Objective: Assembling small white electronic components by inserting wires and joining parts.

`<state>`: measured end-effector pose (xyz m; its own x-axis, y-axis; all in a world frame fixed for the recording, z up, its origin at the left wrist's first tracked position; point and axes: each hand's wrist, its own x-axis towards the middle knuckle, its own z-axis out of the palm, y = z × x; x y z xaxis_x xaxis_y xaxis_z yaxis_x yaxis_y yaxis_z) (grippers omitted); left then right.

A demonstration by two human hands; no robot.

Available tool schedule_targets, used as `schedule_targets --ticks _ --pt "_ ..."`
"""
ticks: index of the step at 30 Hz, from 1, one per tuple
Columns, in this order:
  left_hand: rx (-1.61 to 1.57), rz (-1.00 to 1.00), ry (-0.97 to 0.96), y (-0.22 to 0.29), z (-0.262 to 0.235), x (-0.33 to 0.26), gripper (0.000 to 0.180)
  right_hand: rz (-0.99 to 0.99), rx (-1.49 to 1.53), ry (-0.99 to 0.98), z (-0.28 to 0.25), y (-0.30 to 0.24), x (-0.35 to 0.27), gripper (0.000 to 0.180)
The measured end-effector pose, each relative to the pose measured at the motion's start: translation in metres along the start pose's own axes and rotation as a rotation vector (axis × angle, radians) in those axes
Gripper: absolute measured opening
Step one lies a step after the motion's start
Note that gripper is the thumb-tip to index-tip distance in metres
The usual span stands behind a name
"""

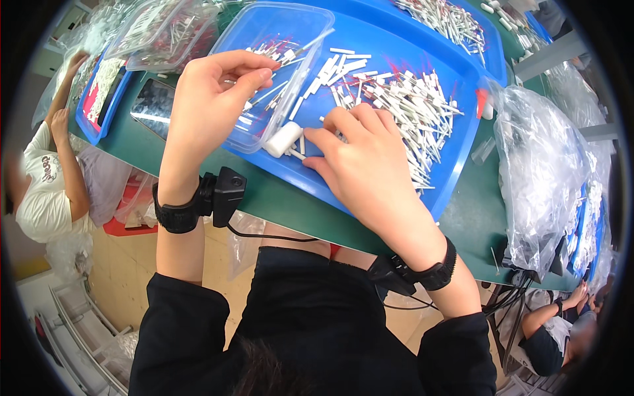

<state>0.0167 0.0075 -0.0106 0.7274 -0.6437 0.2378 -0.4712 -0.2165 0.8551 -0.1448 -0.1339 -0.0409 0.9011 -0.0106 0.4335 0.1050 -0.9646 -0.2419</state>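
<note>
My left hand (pixel 214 96) is raised over a clear plastic box (pixel 254 140), its thumb and forefinger pinched together; whatever may be between them is too small to make out. In the box lie thin white sticks and red-tipped pieces (pixel 281 51). My right hand (pixel 363 155) hovers low over the blue tray (pixel 456 175), fingers curled down with the thumb and forefinger apart. Beside its fingertips are a thick white cylinder (pixel 284 139) and a slim white stick. A heap of white stick-like parts with red ends (pixel 413 112) lies past that hand, partly hidden by it.
Another blue tray (pixel 485 39) of similar parts stands behind. To the left are a lidded clear box (pixel 165 39), a dark phone-like slab (pixel 153 109) and a small blue tray (pixel 99 99). A large clear plastic bag (pixel 538 171) lies right. Co-workers sit at both sides.
</note>
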Motion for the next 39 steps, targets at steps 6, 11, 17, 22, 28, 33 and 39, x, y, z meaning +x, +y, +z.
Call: schedule_targets --ticks 6,11,17,22,28,33,39 --pt "-0.062 -0.028 0.005 0.002 0.003 0.000 0.016 -0.018 -0.051 -0.034 0.000 -0.002 0.002 0.014" --pt "-0.288 0.008 -0.021 0.017 -0.003 -0.009 0.014 -0.024 0.023 0.026 -0.005 0.008 0.001 0.013" --pt "-0.441 0.056 -0.120 0.025 0.007 -0.018 0.013 0.011 0.244 0.007 -0.021 0.010 0.002 0.026" --pt "-0.527 0.061 -0.127 0.033 0.008 -0.025 0.008 0.246 0.773 0.116 -0.033 0.001 0.008 0.059" --pt "-0.404 0.095 -0.174 0.037 0.001 -0.026 0.008 0.360 1.202 0.161 -0.038 0.007 0.011 0.023" --pt "0.404 0.483 0.015 0.051 0.010 -0.024 0.024 0.435 1.124 0.198 -0.030 0.000 0.011 0.005" --pt "0.606 0.622 0.047 0.049 -0.003 -0.024 0.017 0.277 0.793 0.208 -0.025 -0.006 0.012 0.023"
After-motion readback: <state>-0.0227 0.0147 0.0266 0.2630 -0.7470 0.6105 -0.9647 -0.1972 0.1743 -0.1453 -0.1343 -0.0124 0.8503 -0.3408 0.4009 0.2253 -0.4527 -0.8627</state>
